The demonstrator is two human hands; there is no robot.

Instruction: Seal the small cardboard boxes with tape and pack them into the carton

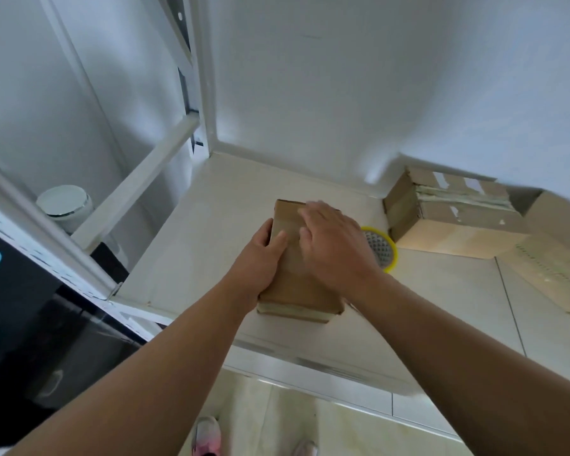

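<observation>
Box: small brown cardboard box [298,287], oblong with flat matte sides, lies on the pale cream flat surface [211,225] near its front edge. A pale strip runs along the near end of the box.
Left hand: left hand [260,261] grips the left long edge of the box, with the thumb on top and the fingers curled down the side.
Right hand: right hand [333,248] lies flat on the top of the box, fingers straight and together, pressing down without gripping.
Room to the left: bare surface lies between the box and the white metal frame [139,179], whose slanted bar and upright post border that side.
Room behind: open surface runs from the far end of the box to the smooth white wall [310,77].
Room to the right: a yellow-rimmed round thing with a grey dotted face [382,250] lies just beside the right hand, partly hidden by it.
Further right: a stack of brown corrugated cardboard with pale tape strips [448,215] sits against the wall. Next to it, at the frame's edge, is a larger brown cardboard box [553,222].
Front edge: a straight metal-trimmed lip, with glossy pale floor tiles [343,422] and a pink-and-white shoe [206,436] below it.
Lower left: a white round lidded bin [65,205] stands beyond the frame.
</observation>
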